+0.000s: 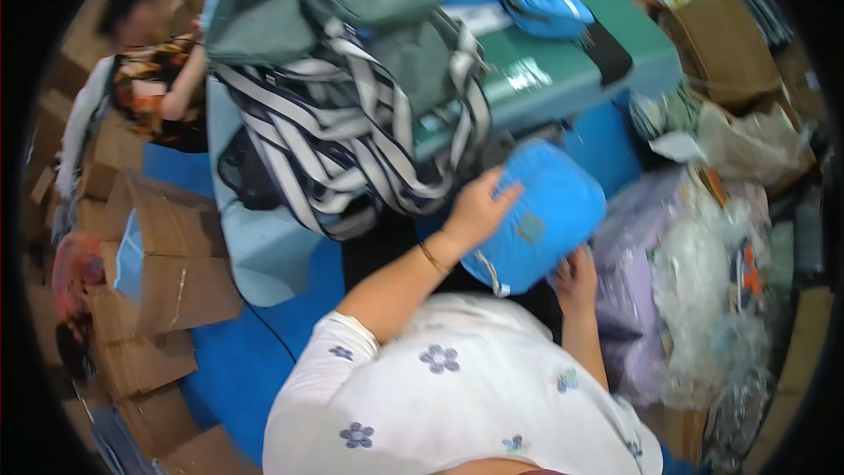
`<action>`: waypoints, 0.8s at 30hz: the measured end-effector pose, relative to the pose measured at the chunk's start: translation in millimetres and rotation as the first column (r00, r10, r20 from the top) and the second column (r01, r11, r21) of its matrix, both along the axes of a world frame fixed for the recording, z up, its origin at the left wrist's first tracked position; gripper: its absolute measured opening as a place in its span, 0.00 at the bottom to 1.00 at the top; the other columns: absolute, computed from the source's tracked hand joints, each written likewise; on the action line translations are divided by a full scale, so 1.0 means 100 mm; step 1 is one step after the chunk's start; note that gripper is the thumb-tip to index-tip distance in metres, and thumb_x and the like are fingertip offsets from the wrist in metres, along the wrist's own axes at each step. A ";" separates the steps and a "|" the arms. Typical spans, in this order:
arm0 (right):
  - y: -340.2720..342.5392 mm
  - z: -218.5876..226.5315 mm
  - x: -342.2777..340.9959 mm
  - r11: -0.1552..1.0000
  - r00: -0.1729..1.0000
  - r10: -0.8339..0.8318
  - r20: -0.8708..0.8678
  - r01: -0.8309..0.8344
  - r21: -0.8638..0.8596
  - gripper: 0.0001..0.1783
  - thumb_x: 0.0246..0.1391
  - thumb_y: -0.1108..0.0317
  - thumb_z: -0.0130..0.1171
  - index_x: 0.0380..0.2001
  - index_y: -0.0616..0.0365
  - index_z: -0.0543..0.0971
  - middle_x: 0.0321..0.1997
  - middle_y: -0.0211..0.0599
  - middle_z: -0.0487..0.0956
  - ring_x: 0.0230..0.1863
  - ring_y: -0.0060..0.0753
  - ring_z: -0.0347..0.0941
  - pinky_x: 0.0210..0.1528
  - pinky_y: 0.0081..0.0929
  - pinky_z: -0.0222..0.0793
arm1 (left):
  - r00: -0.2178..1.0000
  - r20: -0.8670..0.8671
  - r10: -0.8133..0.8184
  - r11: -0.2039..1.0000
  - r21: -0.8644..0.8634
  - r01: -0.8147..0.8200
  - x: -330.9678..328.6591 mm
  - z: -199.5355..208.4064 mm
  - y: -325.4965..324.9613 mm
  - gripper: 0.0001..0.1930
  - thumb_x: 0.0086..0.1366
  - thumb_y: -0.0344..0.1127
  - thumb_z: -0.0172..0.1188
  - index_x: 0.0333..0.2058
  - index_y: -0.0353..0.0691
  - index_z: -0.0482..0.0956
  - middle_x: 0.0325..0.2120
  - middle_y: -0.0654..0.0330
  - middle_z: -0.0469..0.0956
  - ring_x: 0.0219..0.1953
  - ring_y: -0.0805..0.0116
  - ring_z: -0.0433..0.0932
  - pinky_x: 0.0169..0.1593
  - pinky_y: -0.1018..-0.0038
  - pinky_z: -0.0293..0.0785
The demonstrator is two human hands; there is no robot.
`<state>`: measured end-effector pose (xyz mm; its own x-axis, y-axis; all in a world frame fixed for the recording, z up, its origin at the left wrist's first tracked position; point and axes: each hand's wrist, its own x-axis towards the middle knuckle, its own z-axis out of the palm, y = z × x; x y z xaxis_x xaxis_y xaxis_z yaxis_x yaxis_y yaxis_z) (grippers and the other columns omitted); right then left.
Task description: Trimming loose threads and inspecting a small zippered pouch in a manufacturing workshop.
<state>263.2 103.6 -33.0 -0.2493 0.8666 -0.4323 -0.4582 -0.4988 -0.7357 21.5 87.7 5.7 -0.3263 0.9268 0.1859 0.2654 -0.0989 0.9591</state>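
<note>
A bright blue fabric pouch [549, 220] with rounded corners is held up in front of my body. A small greyish patch shows on its face, and a pale cord end or zip pull hangs at its lower left corner. My left hand [482, 209] grips its left edge, thumb on the front and the other fingers mostly hidden behind. My right hand [576, 277] is closed at the lower right edge, fingers curled and partly behind the pouch. Just beyond hang navy-and-white striped straps [369, 136] from grey-green fabric bags [272, 13] on the table.
The green table [633, 26] bears more blue pouches [545, 4] at the back. Plastic-wrapped lilac and clear bundles [694, 273] crowd my right, below an open cardboard box [725, 40]. Cardboard boxes [180, 255] stand on the left. Another person [145, 70] is at the far left.
</note>
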 end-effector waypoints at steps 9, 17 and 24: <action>-0.01 -0.07 -0.10 0.989 0.984 0.118 0.133 -0.128 0.069 0.19 0.51 0.67 0.62 0.44 0.52 0.67 0.27 0.20 0.68 0.19 0.10 0.59 0.18 0.12 0.51 | 0.813 0.577 0.076 0.993 -0.113 -0.013 0.10 -0.31 -0.09 0.19 0.69 0.44 0.51 0.48 0.33 0.74 0.41 0.59 0.78 0.41 0.73 0.73 0.48 0.77 0.68; -0.05 0.00 -0.04 0.975 0.952 0.204 0.229 -0.219 0.044 0.26 0.46 0.69 0.66 0.48 0.54 0.66 0.34 0.26 0.72 0.29 0.17 0.69 0.24 0.14 0.61 | 0.737 0.663 0.129 0.990 -0.135 -0.052 0.18 -0.44 -0.18 0.19 0.69 0.44 0.50 0.50 0.34 0.73 0.41 0.60 0.77 0.40 0.75 0.72 0.46 0.78 0.68; 0.05 -0.11 0.12 0.921 0.954 0.251 0.167 -0.288 0.261 0.31 0.44 0.75 0.65 0.53 0.59 0.66 0.48 0.33 0.73 0.47 0.27 0.69 0.52 0.27 0.65 | 0.960 0.235 0.155 0.986 0.016 -0.164 0.02 -0.24 -0.11 0.18 0.67 0.39 0.53 0.53 0.38 0.71 0.40 0.61 0.74 0.41 0.74 0.71 0.46 0.78 0.69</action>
